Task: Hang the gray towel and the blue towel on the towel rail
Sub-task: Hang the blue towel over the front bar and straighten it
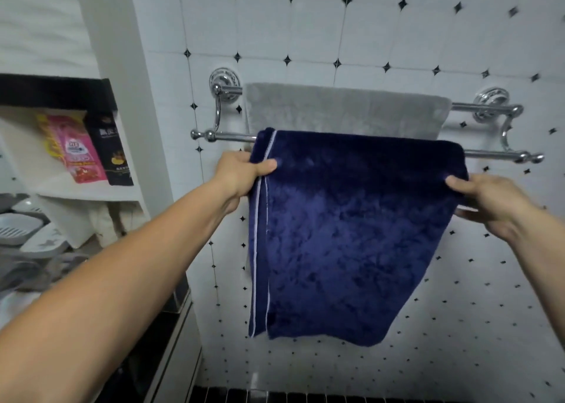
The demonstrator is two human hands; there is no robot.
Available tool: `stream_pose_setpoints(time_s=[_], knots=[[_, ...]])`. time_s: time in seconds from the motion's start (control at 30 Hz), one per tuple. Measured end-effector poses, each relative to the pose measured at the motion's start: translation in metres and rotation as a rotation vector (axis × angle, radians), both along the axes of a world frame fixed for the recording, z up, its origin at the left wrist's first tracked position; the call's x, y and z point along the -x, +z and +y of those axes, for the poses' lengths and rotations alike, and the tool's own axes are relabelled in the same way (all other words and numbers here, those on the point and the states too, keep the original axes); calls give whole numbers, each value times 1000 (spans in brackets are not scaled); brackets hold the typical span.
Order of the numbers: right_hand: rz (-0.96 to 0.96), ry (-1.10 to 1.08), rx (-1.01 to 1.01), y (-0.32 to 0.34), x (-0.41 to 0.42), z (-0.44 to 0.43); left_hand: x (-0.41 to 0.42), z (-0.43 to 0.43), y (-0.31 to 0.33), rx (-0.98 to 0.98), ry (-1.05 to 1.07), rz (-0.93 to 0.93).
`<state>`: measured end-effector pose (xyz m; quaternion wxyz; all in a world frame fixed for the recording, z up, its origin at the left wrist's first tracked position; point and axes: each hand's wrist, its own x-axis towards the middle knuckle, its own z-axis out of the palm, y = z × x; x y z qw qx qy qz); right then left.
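A chrome double towel rail point(489, 154) is fixed to the tiled wall. The gray towel point(345, 109) hangs over its rear bar. The dark blue towel point(351, 234), with a pale edge stripe on its left side, is draped over the front bar and hangs down in front of the wall. My left hand point(241, 173) pinches the blue towel's upper left edge, thumb on the front. My right hand point(489, 201) grips its upper right edge just below the bar.
To the left stands a white shelf unit point(91, 193) with a pink packet point(78, 150) and a black packet point(114, 152). Below it lie grey and white soap dishes point(27, 231). A black counter edge point(171, 320) runs at lower left.
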<state>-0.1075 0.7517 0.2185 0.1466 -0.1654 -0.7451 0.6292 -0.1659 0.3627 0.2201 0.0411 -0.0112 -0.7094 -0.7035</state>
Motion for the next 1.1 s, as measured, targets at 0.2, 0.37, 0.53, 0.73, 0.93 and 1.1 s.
stream_pose_setpoints(time_s=[0.2, 0.37, 0.53, 0.73, 0.93, 1.1], knots=[[73, 51, 127, 29, 8, -9, 8, 8, 13, -14, 200, 207], [83, -73, 156, 44, 19, -13, 19, 21, 30, 247, 172, 210], [110, -107, 220, 51, 17, -4, 19, 4, 37, 769, 282, 339], [126, -71, 182, 57, 18, -12, 23, 3, 72, 660, 270, 154], [136, -104, 189, 62, 19, -15, 20, -1, 77, -399, 262, -110], [58, -123, -39, 53, 20, -11, 15, -25, 51, 794, 494, 220]])
